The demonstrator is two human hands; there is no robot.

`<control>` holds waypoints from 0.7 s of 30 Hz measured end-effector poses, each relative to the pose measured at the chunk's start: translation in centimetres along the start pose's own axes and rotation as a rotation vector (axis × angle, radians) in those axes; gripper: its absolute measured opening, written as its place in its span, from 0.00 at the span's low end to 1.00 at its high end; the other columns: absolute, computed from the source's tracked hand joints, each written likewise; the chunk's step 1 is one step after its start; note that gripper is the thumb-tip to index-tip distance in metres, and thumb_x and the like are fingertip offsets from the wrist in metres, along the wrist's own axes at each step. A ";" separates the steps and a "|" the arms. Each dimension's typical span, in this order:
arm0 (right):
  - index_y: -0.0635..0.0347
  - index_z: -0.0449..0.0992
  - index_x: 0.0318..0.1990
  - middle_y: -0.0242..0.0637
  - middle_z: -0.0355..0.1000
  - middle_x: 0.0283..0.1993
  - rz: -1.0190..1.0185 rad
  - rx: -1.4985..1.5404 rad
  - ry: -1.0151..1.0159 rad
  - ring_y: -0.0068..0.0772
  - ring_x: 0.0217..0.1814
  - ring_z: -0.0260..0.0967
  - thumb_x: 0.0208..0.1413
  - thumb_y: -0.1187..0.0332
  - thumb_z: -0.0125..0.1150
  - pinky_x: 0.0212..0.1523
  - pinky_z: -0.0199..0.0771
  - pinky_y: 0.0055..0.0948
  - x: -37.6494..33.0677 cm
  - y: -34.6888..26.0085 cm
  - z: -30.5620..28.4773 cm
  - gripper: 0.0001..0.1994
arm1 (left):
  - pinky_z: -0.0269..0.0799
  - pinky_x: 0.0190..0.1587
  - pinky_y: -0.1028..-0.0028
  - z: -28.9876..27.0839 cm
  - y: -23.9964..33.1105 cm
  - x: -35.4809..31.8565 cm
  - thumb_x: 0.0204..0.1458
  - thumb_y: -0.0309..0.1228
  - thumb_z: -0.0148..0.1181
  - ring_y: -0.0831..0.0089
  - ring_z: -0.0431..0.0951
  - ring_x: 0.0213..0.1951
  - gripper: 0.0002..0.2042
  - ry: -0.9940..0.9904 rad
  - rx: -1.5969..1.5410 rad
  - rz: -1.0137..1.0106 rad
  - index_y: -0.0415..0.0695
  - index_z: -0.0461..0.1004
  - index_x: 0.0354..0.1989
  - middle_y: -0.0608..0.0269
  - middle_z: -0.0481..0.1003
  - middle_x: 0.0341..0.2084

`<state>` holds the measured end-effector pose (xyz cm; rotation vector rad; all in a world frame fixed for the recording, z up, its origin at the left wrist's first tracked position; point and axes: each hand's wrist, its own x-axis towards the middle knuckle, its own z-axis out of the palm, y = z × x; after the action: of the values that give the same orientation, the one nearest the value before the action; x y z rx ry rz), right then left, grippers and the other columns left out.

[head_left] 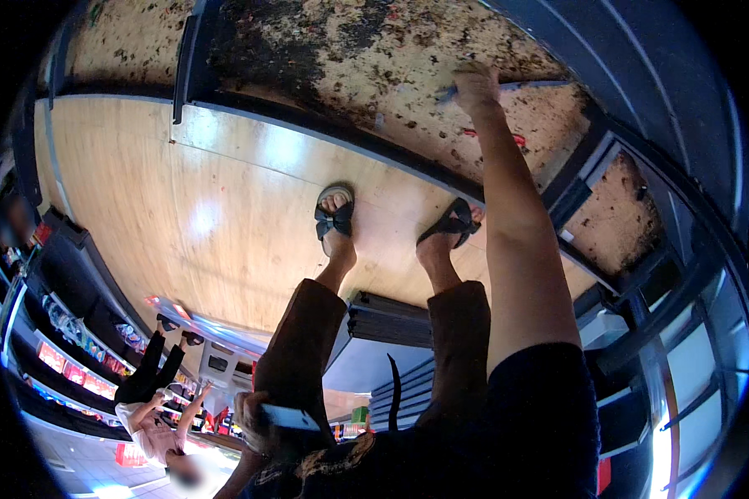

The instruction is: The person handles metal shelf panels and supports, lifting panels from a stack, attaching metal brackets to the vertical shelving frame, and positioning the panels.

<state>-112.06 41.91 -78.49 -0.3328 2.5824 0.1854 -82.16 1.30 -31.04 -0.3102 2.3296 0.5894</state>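
My right arm stretches far forward over a low dark-framed board strewn with dark debris [424,50]. The fingers of my right hand [477,87] are closed around a thin blue-grey strip-like object [537,84]. One end of it shows left of the fist and a long thin part reaches out to the right; its exact kind is unclear. Low on the left, beside my trouser leg, my left hand [254,422] grips a flat pale rectangular thing that looks like a smartphone [291,417]. Small red bits [519,140] lie on the dirty board near my right wrist.
A dark metal frame edge [333,133] divides the dirty board from the pale wooden floor [225,208] under my sandals [334,212]. Dark shelving [666,66] curves along the right. Shelves of packaged goods [75,366] and another person [154,416] are at lower left.
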 end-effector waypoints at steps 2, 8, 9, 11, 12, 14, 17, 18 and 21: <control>0.46 0.71 0.43 0.39 0.68 0.45 -0.037 0.203 -0.052 0.41 0.51 0.63 0.42 0.66 0.58 0.53 0.57 0.43 -1.8 -0.5 -4.2 0.16 | 0.61 0.32 0.61 0.1 1.2 0.3 0.37 0.31 0.53 0.55 0.66 0.30 0.15 -0.004 -0.052 0.025 0.41 0.65 0.36 0.54 0.66 0.26; 0.55 0.73 0.29 0.39 0.72 0.30 0.112 0.584 0.636 0.44 0.38 0.68 0.41 0.67 0.62 0.41 0.66 0.37 -11.1 1.2 -15.2 0.07 | 0.63 0.38 0.57 1.6 0.1 -1.3 0.33 0.23 0.52 0.48 0.67 0.35 0.18 -0.036 0.050 -0.020 0.41 0.66 0.38 0.50 0.67 0.29; 0.57 0.73 0.26 0.38 0.71 0.26 0.146 0.684 0.745 0.38 0.30 0.68 0.40 0.65 0.65 0.35 0.67 0.32 -13.0 1.7 -17.2 0.08 | 0.64 0.39 0.57 1.7 0.6 -1.3 0.32 0.21 0.51 0.48 0.67 0.36 0.18 -0.009 0.015 0.001 0.40 0.66 0.38 0.50 0.67 0.30; 0.59 0.72 0.25 0.35 0.70 0.24 0.460 1.099 0.695 0.30 0.26 0.65 0.42 0.66 0.66 0.32 0.65 0.26 -17.5 1.2 -20.9 0.09 | 0.64 0.39 0.59 0.9 1.6 -1.1 0.32 0.19 0.49 0.49 0.67 0.36 0.18 0.034 -0.014 0.053 0.40 0.67 0.38 0.49 0.67 0.31; 0.60 0.72 0.24 0.33 0.69 0.23 0.610 1.303 0.662 0.26 0.24 0.64 0.42 0.67 0.66 0.30 0.64 0.23 -19.6 1.4 -22.8 0.09 | 0.65 0.39 0.60 0.6 2.2 -1.0 0.33 0.18 0.49 0.49 0.67 0.36 0.18 0.055 -0.019 0.082 0.40 0.67 0.38 0.49 0.67 0.31; 0.63 0.71 0.25 0.28 0.68 0.22 0.596 1.454 0.715 0.17 0.25 0.59 0.43 0.69 0.66 0.29 0.61 0.18 -23.0 1.9 -25.6 0.10 | 0.65 0.41 0.61 -0.4 3.7 0.1 0.32 0.17 0.48 0.51 0.68 0.39 0.20 0.130 -0.061 0.212 0.41 0.69 0.40 0.49 0.67 0.34; 0.63 0.72 0.28 0.28 0.70 0.25 0.434 1.851 0.685 0.17 0.27 0.63 0.43 0.69 0.66 0.31 0.63 0.17 -29.3 1.2 -33.4 0.10 | 0.64 0.44 0.63 -3.8 9.8 2.8 0.32 0.18 0.51 0.52 0.67 0.42 0.21 0.167 -0.004 0.504 0.43 0.70 0.41 0.50 0.67 0.36; 0.63 0.72 0.29 0.29 0.71 0.25 0.428 1.809 0.666 0.17 0.26 0.63 0.43 0.69 0.66 0.29 0.64 0.18 -31.2 1.2 -34.9 0.10 | 0.63 0.45 0.63 -5.4 12.9 3.5 0.32 0.19 0.53 0.53 0.67 0.43 0.21 0.178 0.031 0.638 0.44 0.70 0.40 0.51 0.68 0.37; 0.63 0.74 0.31 0.29 0.72 0.24 0.411 1.798 0.628 0.16 0.23 0.65 0.42 0.66 0.67 0.23 0.66 0.18 -35.0 0.6 -40.3 0.11 | 0.61 0.51 0.64 -8.3 19.9 4.6 0.27 0.18 0.59 0.52 0.64 0.49 0.22 0.061 0.069 0.872 0.46 0.71 0.38 0.50 0.62 0.50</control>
<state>-102.64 41.59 -25.94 0.8921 2.1716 -2.1625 -97.75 14.25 -22.32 0.7733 2.4698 0.8980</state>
